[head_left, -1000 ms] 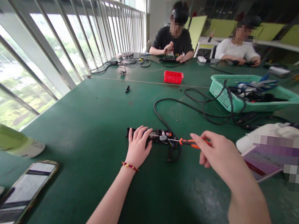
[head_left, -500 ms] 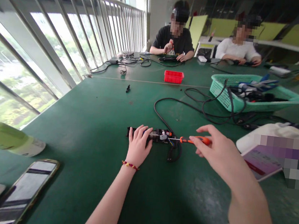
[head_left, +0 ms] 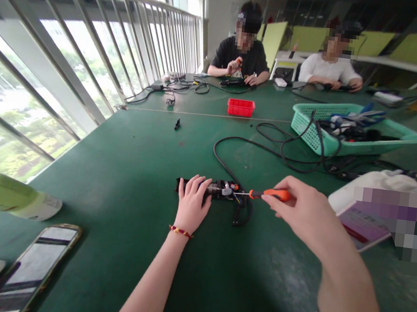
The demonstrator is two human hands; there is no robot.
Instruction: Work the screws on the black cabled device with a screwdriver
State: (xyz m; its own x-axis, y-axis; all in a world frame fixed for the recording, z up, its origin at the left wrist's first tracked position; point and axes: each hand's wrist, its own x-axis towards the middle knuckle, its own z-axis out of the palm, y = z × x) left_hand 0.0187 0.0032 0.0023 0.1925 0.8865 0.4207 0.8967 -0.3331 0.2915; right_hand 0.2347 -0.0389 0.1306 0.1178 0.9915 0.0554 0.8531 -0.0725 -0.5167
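Observation:
On the green table in front of me lies an opened black corded electric tool (head_left: 220,190), its grey inner parts and coloured wires exposed. My left hand (head_left: 193,198) lies across its left part, fingers curved over the casing and holding it down. My right hand (head_left: 296,202) grips the orange handle of a screwdriver (head_left: 264,194) between thumb and fingers. The screwdriver is nearly level, its shaft pointing left, and its tip reaches the exposed parts near the wires. Whether the tip sits in a screw is too small to tell.
A black cord (head_left: 229,139) loops from the tool toward a green basket (head_left: 310,130) of parts. Beyond are a red tray (head_left: 240,108) and two people. A phone (head_left: 39,262) and green bottle (head_left: 9,195) stand left; a white container (head_left: 375,186) is right.
My right hand's fingers have drawn closer around the screwdriver handle, which were more spread before. My left hand and the tool have stayed in place.

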